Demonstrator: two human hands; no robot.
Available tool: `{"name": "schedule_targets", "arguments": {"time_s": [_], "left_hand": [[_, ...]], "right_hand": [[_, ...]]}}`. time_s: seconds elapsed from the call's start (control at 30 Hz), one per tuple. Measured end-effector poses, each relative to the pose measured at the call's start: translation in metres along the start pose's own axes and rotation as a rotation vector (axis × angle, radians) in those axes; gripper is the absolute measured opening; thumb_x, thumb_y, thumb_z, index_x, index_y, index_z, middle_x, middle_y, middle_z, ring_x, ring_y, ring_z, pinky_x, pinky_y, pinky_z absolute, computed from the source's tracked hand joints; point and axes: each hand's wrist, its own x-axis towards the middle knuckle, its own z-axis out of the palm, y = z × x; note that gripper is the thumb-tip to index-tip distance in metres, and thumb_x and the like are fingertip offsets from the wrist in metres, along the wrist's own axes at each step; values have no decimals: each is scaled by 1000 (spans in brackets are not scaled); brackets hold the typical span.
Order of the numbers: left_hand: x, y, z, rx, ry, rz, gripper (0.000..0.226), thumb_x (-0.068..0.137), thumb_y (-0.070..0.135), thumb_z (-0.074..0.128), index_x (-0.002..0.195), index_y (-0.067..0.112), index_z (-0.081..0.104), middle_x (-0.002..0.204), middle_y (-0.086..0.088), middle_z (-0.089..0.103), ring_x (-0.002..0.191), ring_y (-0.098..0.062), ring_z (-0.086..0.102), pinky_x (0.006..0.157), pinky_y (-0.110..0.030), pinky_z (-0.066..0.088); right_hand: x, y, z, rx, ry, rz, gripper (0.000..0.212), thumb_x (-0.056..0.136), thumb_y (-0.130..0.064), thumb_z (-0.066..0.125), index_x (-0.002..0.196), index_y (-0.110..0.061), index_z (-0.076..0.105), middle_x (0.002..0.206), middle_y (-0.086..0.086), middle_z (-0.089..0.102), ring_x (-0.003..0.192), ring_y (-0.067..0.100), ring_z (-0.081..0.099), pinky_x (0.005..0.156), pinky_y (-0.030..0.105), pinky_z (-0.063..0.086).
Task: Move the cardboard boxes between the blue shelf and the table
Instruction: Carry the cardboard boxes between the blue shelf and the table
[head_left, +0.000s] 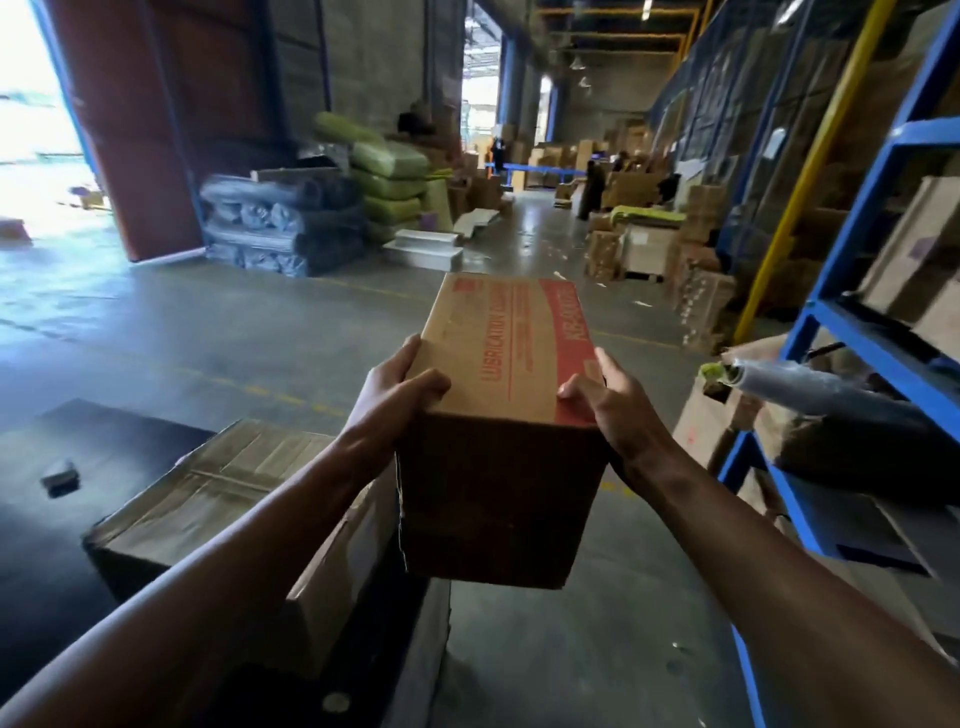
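the cardboard box (506, 364) is held in the air between the blue shelf (857, 218) and the dark desk (62, 519). the left hand (395, 395) grips its left side, the right hand (605, 410) its right. a larger box (218, 483) sits at the desk's right edge.

Green sacks (389, 182) are stacked by the far wall, just beside a pile of dark wrapped bundles (283, 223), perhaps rolled sheeting. A yellow post (818, 156) slants up from the concrete floor (234, 322) at right.
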Motion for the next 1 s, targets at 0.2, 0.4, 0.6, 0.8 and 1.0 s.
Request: {"name": "schedule_targets", "arguments": {"time_s": [0.2,0.4,0.6,0.8,1.0], "left_hand": [[8,-4,17,-20,127,-4,60,90,9,61,144,30,44,100,14,68,89,-9,70,87,-30,57],[5,-7,51,-5,275,-36,80,81,19,70,152,27,33,126,6,61,90,-5,70,74,-17,54],[-3,1,65,0,457,-13,82,77,18,70,151,24,35,117,11,63,89,-3,69,74,-19,54],[-26,24,40,106,591,36,87,73,21,68,152,19,33,130,12,53,94,-1,63,68,-11,49],[-66,21,-16,141,753,28,84,74,21,66,151,14,34,115,19,59,84,8,66,72,-12,50]], "right_hand": [[41,15,-15,43,-157,-11,41,74,-23,65,112,-36,59,108,-2,73,100,20,71,94,43,55],[71,25,-42,49,-322,-6,38,88,-14,60,119,-35,52,111,-2,71,101,18,70,97,43,54],[90,17,-45,77,-455,-42,67,92,-15,58,151,-28,30,111,-8,67,100,12,70,90,31,55],[92,-2,-13,150,-580,-54,71,89,-13,58,151,-30,29,104,-15,68,95,9,72,81,25,55],[75,-13,60,215,-701,2,71,88,-7,58,151,-23,29,95,-19,67,87,5,72,74,19,54]]}}
